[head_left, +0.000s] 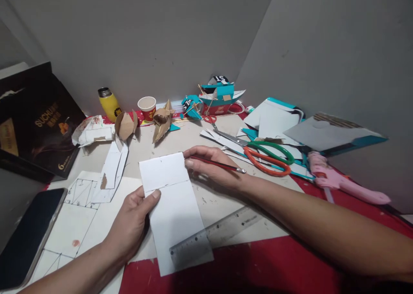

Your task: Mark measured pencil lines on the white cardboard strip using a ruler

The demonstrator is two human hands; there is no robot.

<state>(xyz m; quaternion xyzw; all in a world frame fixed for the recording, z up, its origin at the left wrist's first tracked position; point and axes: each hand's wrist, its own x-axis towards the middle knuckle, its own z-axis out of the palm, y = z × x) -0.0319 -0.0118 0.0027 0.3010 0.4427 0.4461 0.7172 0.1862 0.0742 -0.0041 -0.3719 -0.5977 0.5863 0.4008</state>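
Probably light and fairly stiff but weak at its crease, the card (174, 216), held toward the near edge of the worktop (258, 264), suits a hold by its sides, where your left hand (138, 212) pinches it and your right hand (209, 169), gripping the pencil (219, 162), meets its far right corner.

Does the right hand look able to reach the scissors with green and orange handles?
Probably yes: the scissors lie near the right hand, and nothing seems to block the way. That hand would likely need to release its pencil first.
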